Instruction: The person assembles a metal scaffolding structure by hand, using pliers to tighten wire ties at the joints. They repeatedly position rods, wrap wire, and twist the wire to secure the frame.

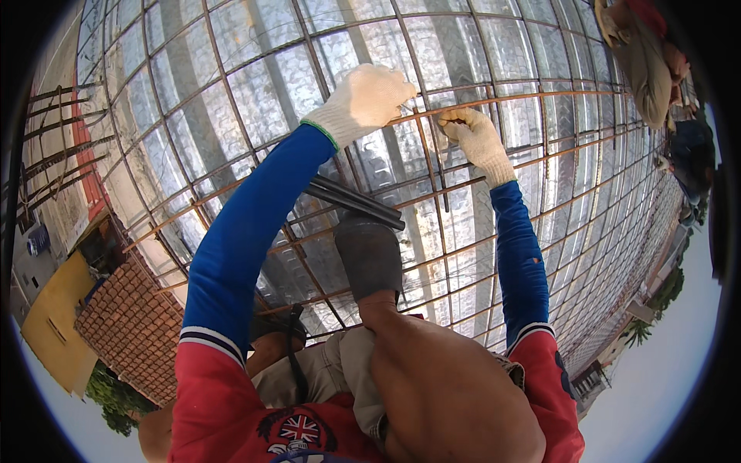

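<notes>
A grid of steel reinforcing bars (446, 260) spreads over shiny ribbed metal sheeting (370, 158). My left hand (367, 102), in a cream knitted glove, is closed on a rusty reinforcing bar (532, 95) that runs off to the right. Close by on the right, my right hand (477, 143), gloved too, pinches its fingers together just below that bar. What lies between those fingertips is too small to make out. Two black tube-like pieces (355, 202) lie slanted below my left wrist, above my dark boot (369, 251).
Bar ends (58, 116) stick out at the far left, near a brick surface (131, 328) and a yellow panel (58, 324). Another person (648, 65) is at the upper right, on the grid. Trees and open sky show past the right edge.
</notes>
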A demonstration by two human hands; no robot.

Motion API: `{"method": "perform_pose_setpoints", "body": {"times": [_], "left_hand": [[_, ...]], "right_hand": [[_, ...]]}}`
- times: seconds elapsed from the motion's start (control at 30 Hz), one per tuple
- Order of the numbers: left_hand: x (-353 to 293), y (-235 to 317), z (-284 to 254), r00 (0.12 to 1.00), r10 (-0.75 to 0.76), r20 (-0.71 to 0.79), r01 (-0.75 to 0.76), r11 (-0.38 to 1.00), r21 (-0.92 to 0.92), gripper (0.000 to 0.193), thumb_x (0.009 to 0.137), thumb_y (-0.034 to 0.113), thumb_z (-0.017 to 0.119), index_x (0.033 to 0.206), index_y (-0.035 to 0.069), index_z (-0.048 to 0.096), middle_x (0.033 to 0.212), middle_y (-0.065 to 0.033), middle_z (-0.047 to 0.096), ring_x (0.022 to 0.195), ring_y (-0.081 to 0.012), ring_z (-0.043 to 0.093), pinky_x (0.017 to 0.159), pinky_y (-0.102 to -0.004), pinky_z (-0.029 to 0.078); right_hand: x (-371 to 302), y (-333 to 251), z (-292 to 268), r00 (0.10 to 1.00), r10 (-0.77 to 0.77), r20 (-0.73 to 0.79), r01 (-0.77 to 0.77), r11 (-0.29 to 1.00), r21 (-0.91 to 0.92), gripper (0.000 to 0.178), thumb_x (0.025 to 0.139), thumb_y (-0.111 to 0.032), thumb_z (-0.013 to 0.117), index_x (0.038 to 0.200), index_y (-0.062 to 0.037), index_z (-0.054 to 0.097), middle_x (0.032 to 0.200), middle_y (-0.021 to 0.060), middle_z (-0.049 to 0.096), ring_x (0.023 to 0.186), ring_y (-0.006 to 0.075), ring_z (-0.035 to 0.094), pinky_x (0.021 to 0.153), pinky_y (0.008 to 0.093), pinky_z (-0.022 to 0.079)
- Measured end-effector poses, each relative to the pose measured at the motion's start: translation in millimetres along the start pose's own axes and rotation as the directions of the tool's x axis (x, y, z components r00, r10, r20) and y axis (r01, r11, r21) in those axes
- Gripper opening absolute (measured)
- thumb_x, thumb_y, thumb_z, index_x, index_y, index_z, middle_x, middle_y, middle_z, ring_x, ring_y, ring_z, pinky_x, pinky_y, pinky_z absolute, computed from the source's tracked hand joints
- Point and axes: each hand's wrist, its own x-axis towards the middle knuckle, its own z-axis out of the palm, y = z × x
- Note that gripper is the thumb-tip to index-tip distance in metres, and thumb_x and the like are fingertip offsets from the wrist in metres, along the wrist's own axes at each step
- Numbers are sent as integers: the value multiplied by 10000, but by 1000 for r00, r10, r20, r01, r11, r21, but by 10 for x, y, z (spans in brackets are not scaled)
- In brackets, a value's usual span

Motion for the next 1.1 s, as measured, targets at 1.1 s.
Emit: {"method": "perform_pose_setpoints", "body": {"times": [1.1], "left_hand": [[313,-40,-174,991,15,131,-3,996,-92,178,990,251,703,1069,106,770,1033,-104,772,954,-310,756,863,-438,614]], "right_hand": [[-112,-209,245,974,-70,-214,17,971,-239,350,882,-235,688,1160,-55,800,1040,162,794,966,298,764,893,392,577]]}}
